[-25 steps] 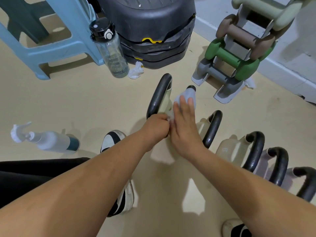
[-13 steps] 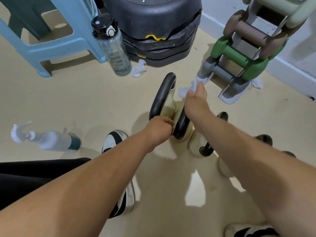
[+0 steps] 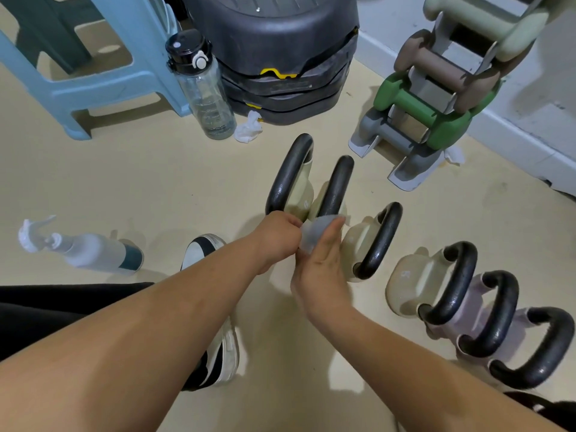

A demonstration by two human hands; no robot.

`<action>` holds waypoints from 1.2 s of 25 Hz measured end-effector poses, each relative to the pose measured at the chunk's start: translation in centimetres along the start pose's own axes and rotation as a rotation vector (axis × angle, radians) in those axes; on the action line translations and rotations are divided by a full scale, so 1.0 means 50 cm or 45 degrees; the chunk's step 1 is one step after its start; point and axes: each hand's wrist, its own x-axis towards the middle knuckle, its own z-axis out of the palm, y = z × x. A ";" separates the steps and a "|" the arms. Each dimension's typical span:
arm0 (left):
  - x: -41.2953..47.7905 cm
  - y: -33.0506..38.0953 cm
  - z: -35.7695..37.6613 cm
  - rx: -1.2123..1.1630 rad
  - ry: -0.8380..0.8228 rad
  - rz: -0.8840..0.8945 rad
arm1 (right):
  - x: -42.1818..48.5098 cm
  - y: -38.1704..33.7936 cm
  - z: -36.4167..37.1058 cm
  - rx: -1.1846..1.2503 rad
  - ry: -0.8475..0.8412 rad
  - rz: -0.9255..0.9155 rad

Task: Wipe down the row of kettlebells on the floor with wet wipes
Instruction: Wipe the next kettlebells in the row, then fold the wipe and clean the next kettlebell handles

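Behind kettlebells [image 3: 381, 241]: bottle [image 3: 205, 92], crumpled wipe [image 3: 248, 130], DB rack [image 3: 371, 136]

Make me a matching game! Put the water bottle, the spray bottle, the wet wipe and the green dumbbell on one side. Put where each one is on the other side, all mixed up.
Things:
1. water bottle
2. spray bottle
3. wet wipe
4. green dumbbell

Places:
A. on the rack
B. in the right hand, by the kettlebells
C. lying on its side on the floor
D. standing upright beside the blue stool

Pairs: 1-D, 2-C, 3-B, 4-A
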 end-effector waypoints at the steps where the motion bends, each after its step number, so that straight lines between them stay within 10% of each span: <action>1: -0.002 0.006 0.001 -0.022 0.003 0.001 | 0.019 -0.005 -0.007 0.029 0.045 -0.055; 5: 0.006 0.011 0.007 -0.178 0.011 -0.039 | 0.205 -0.046 -0.083 -0.228 0.153 -0.198; 9: 0.019 0.015 0.014 -0.041 0.004 -0.053 | 0.307 -0.063 -0.164 0.036 -0.151 0.150; 14: 0.012 0.016 0.009 0.036 -0.008 0.010 | 0.185 -0.072 -0.098 0.253 0.213 -0.010; 23: -0.016 -0.030 0.000 0.143 -0.007 0.045 | -0.031 0.026 -0.070 -0.330 -0.148 -0.103; 27: -0.045 0.011 0.007 0.189 0.395 0.290 | -0.044 -0.008 -0.147 0.376 -0.199 0.202; 30: -0.093 0.071 0.042 -0.239 0.305 0.387 | -0.030 -0.036 -0.238 0.718 -0.364 0.410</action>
